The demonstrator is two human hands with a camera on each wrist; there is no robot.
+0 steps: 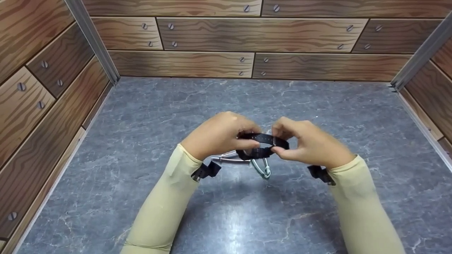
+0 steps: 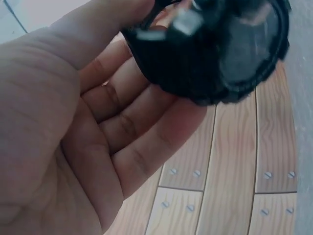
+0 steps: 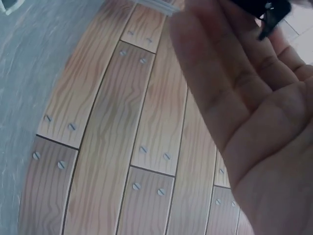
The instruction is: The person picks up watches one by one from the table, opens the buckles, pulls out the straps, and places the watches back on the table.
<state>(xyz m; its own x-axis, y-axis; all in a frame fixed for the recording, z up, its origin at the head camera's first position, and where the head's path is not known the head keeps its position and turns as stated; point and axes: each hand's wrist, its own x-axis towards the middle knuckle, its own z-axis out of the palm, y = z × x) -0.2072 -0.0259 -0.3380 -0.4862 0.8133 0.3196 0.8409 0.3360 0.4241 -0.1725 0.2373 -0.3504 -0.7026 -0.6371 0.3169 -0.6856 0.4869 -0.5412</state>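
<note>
From the head view, we find the black watch [image 1: 257,152] held up between both hands, above the grey tabletop [image 1: 282,218]. The left hand [image 1: 222,135] grips its left side between thumb and fingers; the right hand [image 1: 310,143] pinches the right side of the strap [image 1: 262,138], near a metallic glint that may be the buckle. We judge the whole thing light, the strap bendy yet springy enough to keep its curve, so fingertip pinches on the strap should do. A row of small holes runs along the band. Beneath lies a pale green cord [image 1: 263,173], loosely looped.

In the left wrist view, we see the rounded case with its notched rim and a dull, greyish dial [image 2: 249,46] (blurred, so we cannot read it). We expect the case to be rigid and the face to scratch most easily; its edge seems the safer hold, and the left fingers lie just there.

In the right wrist view, only a black end with a bright metal bit shows, against the right fingers; their pinch is cut off there.
</note>
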